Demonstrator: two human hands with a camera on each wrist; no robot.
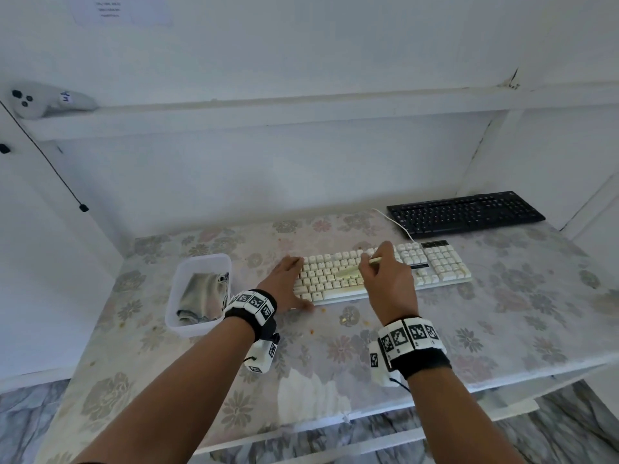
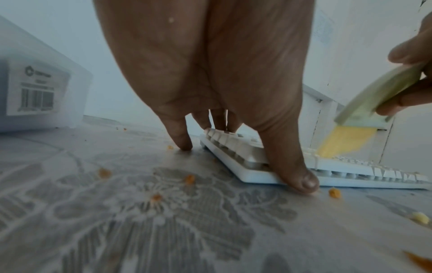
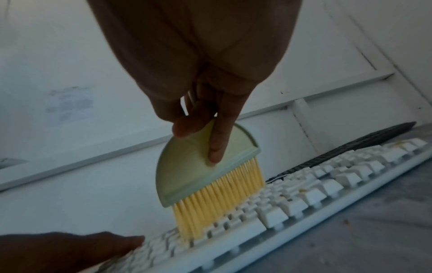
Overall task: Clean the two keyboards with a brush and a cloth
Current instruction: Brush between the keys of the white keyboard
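A white keyboard (image 1: pixel 432 266) (image 2: pixel 364 171) (image 3: pixel 315 194) lies on the flowered table. My right hand (image 1: pixel 385 276) (image 3: pixel 201 118) grips a pale green brush (image 1: pixel 348 271) (image 2: pixel 374 92) (image 3: pixel 194 166), whose yellow bristles rest on the keys near the keyboard's left half. My left hand (image 1: pixel 288 283) (image 2: pixel 222 110) lies flat on the keyboard's left end, fingers straight, thumb against its front edge. A black keyboard (image 1: pixel 465 212) (image 3: pixel 346 146) sits behind at the right. A grey cloth (image 1: pixel 204 296) lies inside a clear plastic tub (image 1: pixel 201 262).
Orange crumbs (image 2: pixel 189 179) are scattered on the tablecloth (image 1: pixel 335 346) in front of the white keyboard. A white cable (image 1: pixel 395 226) runs between the two keyboards. A white controller (image 1: pixel 43 98) lies on the shelf above. The tub (image 2: pixel 35 88) stands left of my left hand.
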